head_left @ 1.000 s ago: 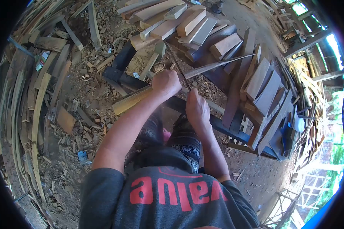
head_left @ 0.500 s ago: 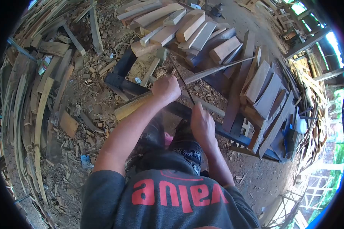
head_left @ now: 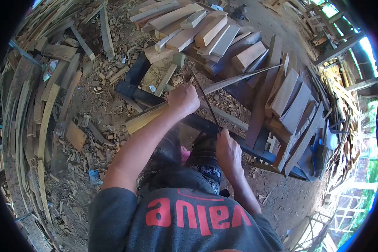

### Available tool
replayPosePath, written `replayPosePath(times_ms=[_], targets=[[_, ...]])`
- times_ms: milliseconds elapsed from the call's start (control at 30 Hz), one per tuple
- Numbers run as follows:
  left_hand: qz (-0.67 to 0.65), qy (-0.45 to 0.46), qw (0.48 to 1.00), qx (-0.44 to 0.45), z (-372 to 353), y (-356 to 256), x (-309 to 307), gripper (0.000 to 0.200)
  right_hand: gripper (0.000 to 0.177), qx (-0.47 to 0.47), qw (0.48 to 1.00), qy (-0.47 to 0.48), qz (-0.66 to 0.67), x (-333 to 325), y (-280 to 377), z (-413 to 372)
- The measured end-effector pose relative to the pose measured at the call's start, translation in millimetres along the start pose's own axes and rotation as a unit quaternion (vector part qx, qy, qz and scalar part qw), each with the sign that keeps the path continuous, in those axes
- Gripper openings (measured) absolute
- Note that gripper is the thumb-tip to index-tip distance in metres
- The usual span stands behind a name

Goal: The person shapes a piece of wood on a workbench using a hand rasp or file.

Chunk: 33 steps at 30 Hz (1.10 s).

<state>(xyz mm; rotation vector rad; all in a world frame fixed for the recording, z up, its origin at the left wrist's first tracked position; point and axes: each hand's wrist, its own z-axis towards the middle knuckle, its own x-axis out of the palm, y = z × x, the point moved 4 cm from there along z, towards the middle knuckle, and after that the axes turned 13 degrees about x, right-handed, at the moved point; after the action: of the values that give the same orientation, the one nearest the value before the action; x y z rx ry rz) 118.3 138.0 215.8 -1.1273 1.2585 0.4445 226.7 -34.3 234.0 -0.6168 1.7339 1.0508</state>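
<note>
A long pale wooden piece [head_left: 231, 82], pointed at its far end, slants across a dark frame. My left hand [head_left: 184, 99] is closed on the wooden piece near its middle, and the piece's thick yellowish end shows below my left forearm. In my closed right hand [head_left: 229, 152] is the near end of a thin dark blade [head_left: 208, 105]. The blade crosses the wooden piece just right of my left hand, its far end pointing up and left. Whether the blade's edge is sunk into the wood is too small to tell.
The dark frame [head_left: 143, 96] stands in front of my legs. Stacked wooden blocks [head_left: 212, 30] lie on its far side, and more boards [head_left: 283, 92] lie at the right. Long planks [head_left: 46, 122] are piled at the left. Chips and offcuts litter the ground [head_left: 101, 92].
My right hand has moved down and slightly right, toward my body, drawing the blade with it. My left hand and the wooden piece have barely moved.
</note>
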Motion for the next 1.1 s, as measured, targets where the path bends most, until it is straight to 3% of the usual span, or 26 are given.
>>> replayPosePath(times_ms=[100, 167, 300, 500, 567, 667, 867, 967, 1100], targets=[[-0.008, 0.008, 1.0, 0.008, -3.8, -0.8, 3.5, 0.022, 0.008, 0.013, 1.0, -0.006, 0.011, 15.0, -2.0, 3.2], [-0.015, 0.001, 1.0, 0.012, -0.9, -1.8, 3.1, 0.024, 0.01, -0.047, 0.997, -0.048, 0.044, 22.0, 20.3, 36.1], [-0.01, 0.007, 1.0, -0.003, -2.8, -0.8, 3.2, 0.022, 0.009, -0.046, 0.998, -0.041, 0.021, 15.2, 20.0, 32.8], [-0.012, 0.019, 1.0, -0.005, -1.6, 2.3, 6.5, 0.023, 0.006, 0.014, 1.0, -0.004, 0.002, 14.7, -5.5, 1.5], [-0.018, 0.002, 1.0, 0.002, 1.8, 1.4, 8.9, 0.027, 0.009, -0.058, 0.995, -0.056, 0.059, 21.9, 17.2, 33.4], [-0.008, 0.004, 1.0, -0.001, 2.3, 4.3, 7.8, 0.03, 0.01, -0.058, 0.996, -0.054, 0.034, 26.3, 26.0, 47.3], [-0.015, 0.027, 1.0, 0.002, 0.5, 2.5, 3.7, 0.029, 0.008, 0.002, 1.0, 0.0, 0.003, 9.5, -9.3, -7.4], [-0.014, 0.015, 1.0, 0.005, 0.5, 0.1, 7.5, 0.03, 0.009, -0.059, 0.995, -0.053, 0.056, 14.0, 8.0, 17.0], [-0.001, 0.023, 1.0, -0.013, 0.3, -0.6, 2.7, 0.022, 0.009, -0.037, 0.998, -0.049, 0.032, 31.8, 21.6, 46.8]])
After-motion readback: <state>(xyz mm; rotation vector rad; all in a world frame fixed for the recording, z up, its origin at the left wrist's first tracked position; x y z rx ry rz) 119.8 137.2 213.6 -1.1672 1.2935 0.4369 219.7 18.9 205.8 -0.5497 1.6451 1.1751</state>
